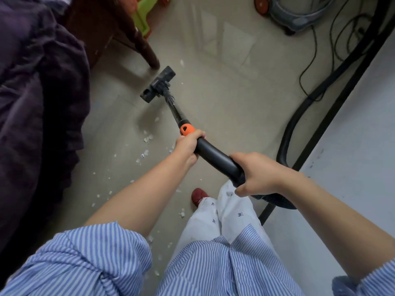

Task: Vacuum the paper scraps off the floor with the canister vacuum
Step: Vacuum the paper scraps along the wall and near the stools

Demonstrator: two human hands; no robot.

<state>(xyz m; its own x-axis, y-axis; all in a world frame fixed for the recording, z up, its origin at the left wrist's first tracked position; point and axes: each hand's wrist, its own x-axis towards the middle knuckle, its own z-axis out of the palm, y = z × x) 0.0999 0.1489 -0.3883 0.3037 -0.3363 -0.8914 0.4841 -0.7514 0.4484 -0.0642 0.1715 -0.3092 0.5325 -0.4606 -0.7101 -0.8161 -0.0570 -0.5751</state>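
- While both hands hold the vacuum's curved handle (215, 159), the left hand (188, 146) wraps it just below the orange collar (186, 129) and the right hand (256, 176) curls round its lower end where the hose (299, 116) joins; each grip is closed on the handle.
- From the head view, the floor head (159, 84) sits far out along the wand (176, 110), near the chair leg (149, 56), while most paper scraps (146, 139) lie well short of it, scattered on the floor (213, 99) between the head and the person's red shoe (197, 196), to the left of the wand.
- Only a few bits (182, 62) lie just beyond the head, towards the chair.
- My worry: pushing further could knock the head against the chair leg, or snag the dark cloth (42, 82) hanging at the left edge.
- Scraps close to the feet could be trodden on or kicked about as the person steps.
- Another risk is the hose and the thin cord (314, 60) looping along the wall on the right; a tug could tangle them or drag the canister (299, 13) at the far edge of the floor.
- To reach the main scatter, I judge the wand must be drawn back and swung left.
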